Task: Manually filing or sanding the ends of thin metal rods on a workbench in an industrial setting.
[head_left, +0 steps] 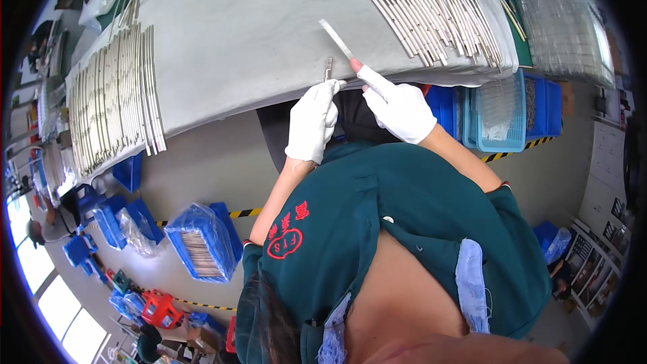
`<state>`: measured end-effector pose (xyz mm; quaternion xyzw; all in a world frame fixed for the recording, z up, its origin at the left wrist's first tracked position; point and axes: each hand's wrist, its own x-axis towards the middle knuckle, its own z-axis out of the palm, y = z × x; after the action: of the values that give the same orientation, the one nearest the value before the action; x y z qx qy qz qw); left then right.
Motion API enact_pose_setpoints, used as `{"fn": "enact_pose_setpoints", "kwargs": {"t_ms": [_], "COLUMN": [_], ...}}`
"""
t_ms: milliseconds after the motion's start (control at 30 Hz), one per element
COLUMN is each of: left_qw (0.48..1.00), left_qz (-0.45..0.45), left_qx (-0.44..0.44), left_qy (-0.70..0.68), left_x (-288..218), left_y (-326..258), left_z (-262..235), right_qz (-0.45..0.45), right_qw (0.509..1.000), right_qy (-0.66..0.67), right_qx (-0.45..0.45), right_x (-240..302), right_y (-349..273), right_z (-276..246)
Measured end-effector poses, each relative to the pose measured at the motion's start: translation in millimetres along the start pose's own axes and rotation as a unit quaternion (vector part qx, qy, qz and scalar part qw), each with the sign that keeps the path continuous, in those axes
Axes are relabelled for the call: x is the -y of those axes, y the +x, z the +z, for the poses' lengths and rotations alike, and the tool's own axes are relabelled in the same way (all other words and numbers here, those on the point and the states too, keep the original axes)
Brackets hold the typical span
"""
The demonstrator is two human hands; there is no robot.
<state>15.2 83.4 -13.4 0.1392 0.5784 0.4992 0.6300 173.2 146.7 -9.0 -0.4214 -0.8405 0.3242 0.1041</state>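
Two gloved hands meet at the counter (256, 34) edge: your left hand (312, 121) pinches a short metal piece (329, 67) upright; your right hand (399, 108) pinches a flat metal strip (335, 38), slanting up-left just beside it.

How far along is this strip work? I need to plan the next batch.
Two large batches of metal strips lie in rows on the grey cloth: left rows and right rows. In hand: the left hand pinches a short strip, and the right hand touches a longer strip. What remains can't be told; a blue bin holds more.
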Motion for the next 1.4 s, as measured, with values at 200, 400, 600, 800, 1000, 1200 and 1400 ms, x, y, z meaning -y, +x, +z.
{"fn": "enact_pose_setpoints", "kwargs": {"t_ms": [200,400,600,800,1000,1200,1400], "left_qw": [0.989,0.588,0.435,0.490,0.487,0.420,0.416], "left_qz": [0.019,0.554,0.568,0.591,0.393,0.082,0.156], "left_qx": [0.075,0.076,0.066,0.043,-0.267,-0.478,-0.471], "left_qy": [0.125,0.585,0.695,0.639,0.732,0.767,0.762], "left_x": [-33.2,-105.9,-105.5,-92.5,-95.1,-66.5,-54.7], "left_y": [-22.8,-38.6,44.9,44.1,35.4,-1.2,-1.5], "left_z": [-8.5,26.4,33.4,28.4,-70.1,-171.8,-155.0], "right_qz": [-0.117,-0.160,-0.094,-0.089,-0.168,-0.245,0.017], "right_qw": [0.976,0.972,0.994,0.994,0.981,0.963,0.974], "right_qy": [-0.084,-0.115,-0.035,-0.053,-0.071,-0.061,0.220], "right_qx": [-0.163,-0.128,-0.038,-0.020,-0.071,-0.092,0.055], "right_x": [-25.1,-46.5,-26.2,-27.5,-39.1,-35.4,-11.1], "right_y": [-18.6,-19.9,-26.7,-28.2,-26.3,-14.4,-9.8], "right_z": [10.1,18.9,6.9,5.2,8.5,13.7,0.0]}}
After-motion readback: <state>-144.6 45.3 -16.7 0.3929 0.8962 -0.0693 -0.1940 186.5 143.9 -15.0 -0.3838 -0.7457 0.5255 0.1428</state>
